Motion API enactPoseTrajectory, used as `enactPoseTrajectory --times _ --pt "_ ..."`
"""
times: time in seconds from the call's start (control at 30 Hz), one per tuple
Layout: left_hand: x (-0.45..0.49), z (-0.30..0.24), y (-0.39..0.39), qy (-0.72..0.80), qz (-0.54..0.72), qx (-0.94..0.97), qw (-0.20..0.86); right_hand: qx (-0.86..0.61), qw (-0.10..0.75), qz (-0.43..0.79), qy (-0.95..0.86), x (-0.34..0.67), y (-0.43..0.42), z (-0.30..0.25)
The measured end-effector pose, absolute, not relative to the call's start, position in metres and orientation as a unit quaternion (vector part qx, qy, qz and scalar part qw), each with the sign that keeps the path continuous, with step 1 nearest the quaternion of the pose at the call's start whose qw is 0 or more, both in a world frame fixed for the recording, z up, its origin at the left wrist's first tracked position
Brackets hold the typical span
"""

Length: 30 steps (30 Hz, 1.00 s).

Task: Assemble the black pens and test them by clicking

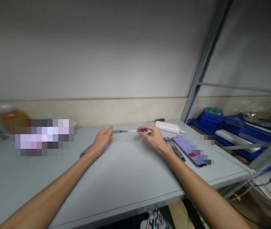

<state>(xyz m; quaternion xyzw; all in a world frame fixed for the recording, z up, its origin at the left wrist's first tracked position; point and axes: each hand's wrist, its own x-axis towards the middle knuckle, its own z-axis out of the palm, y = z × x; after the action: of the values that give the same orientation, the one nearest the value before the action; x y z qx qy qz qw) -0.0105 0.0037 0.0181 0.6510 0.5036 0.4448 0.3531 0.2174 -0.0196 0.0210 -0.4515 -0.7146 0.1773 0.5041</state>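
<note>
My left hand (103, 140) is closed round one end of a slim grey pen barrel (119, 131), held level just above the table. A thin white refill (132, 130) reaches from the barrel's tapered end to my right hand (153, 138). That hand pinches a dark pen part (141, 130) between thumb and fingers. Whether the refill is joined to the barrel I cannot tell. Beside my right wrist lie several dark pens (174, 149) in a row. Another grey pen-like piece (85, 151) is partly hidden behind my left forearm.
A smartphone (187, 149) lies right of the pens on the grey table (116, 184). Behind are a white power strip (166, 126) and a screwdriver (159, 120). A bottle of amber liquid (13, 116) stands at left, near a pixelated object. Blue bins (205, 121) sit beyond the metal post (203, 66).
</note>
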Motion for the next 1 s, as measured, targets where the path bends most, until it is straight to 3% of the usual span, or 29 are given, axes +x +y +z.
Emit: enactPoseTrajectory --times 0.27,0.43,0.77,0.87,1.0 --pt "0.0 0.012 -0.002 0.517 0.399 0.681 0.332 -0.428 0.483 0.206 -0.736 0.213 -0.021 0.018" --pt "-0.002 0.008 0.001 0.446 0.44 0.718 0.303 -0.447 0.445 0.301 -0.715 0.212 -0.024 0.021" --pt "0.002 0.006 0.002 0.378 0.535 0.554 0.515 -0.39 0.48 0.472 -0.628 0.211 -0.026 0.028" --pt "0.001 0.007 0.002 0.379 0.538 0.527 0.538 -0.395 0.482 0.468 -0.627 0.212 -0.024 0.027" --pt "0.001 0.006 0.002 0.377 0.525 0.542 0.537 -0.472 0.416 0.419 -0.655 0.215 -0.02 0.023"
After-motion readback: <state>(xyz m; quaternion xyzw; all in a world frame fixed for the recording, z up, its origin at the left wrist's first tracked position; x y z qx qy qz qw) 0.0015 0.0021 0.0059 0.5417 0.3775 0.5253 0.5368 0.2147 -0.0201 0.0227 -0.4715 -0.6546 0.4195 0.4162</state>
